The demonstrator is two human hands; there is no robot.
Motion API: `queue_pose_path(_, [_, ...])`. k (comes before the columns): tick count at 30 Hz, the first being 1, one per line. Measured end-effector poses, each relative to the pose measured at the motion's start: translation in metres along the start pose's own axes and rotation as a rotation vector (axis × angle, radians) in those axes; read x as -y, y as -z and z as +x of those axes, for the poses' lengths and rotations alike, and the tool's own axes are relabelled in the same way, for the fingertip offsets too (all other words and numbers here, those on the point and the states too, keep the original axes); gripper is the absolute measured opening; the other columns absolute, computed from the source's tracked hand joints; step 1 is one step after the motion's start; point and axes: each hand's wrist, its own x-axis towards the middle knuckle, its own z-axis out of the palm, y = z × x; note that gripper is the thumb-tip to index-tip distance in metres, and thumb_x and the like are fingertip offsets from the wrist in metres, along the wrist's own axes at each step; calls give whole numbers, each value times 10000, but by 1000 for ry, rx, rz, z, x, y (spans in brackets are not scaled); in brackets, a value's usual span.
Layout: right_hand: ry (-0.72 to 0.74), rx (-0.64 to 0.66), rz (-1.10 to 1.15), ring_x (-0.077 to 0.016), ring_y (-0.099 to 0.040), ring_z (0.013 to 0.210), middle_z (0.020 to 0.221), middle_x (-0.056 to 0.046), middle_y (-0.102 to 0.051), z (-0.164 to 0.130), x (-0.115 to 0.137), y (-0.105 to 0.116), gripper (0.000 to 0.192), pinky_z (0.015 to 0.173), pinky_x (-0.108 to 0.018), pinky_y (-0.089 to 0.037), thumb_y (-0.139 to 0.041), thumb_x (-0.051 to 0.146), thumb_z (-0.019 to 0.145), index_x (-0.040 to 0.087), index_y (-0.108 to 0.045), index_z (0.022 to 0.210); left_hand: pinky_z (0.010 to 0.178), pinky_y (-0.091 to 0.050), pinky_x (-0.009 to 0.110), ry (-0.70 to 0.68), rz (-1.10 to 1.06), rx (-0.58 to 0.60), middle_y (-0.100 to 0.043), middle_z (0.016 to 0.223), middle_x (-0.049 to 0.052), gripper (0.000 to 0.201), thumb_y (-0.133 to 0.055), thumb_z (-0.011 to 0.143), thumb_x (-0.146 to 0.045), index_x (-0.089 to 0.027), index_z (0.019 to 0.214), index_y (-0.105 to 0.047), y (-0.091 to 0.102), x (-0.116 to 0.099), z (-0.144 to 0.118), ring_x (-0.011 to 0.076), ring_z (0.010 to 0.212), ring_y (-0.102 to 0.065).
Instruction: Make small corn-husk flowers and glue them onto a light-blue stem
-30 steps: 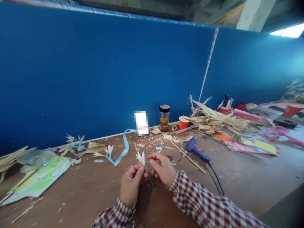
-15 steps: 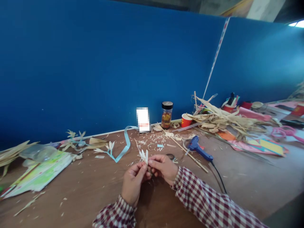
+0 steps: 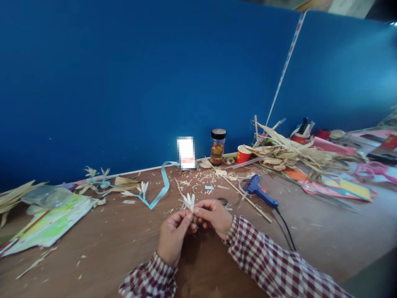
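Observation:
Between my two hands stands a small white flower with pointed petals, apparently of corn husk, tips upward. My left hand pinches its base from the left with thumb and forefinger. From the right, my right hand closes thumb and fingers on the same base. A thin stem shows dimly below the fingers; its lower part is hidden. Left of the hands lies a spray of similar white flowers on a blue-wrapped stem, from which a light blue ribbon runs back to a pixelated bright object.
A blue glue gun with a black cord lies right of my hands, beside a thin stick. Behind are a black-lidded jar, a red paper cup and piled dry husks. A painted sheet lies left. Shavings litter the table.
The view has tilted down slightly, so the background sits a little higher. Both hands keep their pinch on the flower, which has barely shifted.

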Motion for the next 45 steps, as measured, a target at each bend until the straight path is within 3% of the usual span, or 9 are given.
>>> queue_pose_path(7, [35,-21,-50,-59,-471,472,551,18,-563,0,2,0,245,371,-143,-350,-670,346,631,126,-638,734,526,-452,192,-17,34,-6,-595,611,4,174,-647,668,-270,-114,739,-621,0,-1,-1,71,520,-525])
queue_pose_path(16, [-35,31,87,-44,-459,474,570,18,-554,-4,1,-1,235,388,-130,-331,-666,346,651,139,-640,758,512,-448,181,6,-41,6,-589,614,-1,167,-659,654,-266,-117,718,-620,-3,-5,-2,57,502,-511])
queue_pose_path(45, [55,-32,-128,-60,-448,455,541,17,-551,-4,5,-2,257,344,-146,-330,-641,365,643,119,-621,714,522,-447,187,-67,165,-8,-618,616,9,188,-626,678,-295,-128,764,-637,1,-3,-1,82,518,-527])
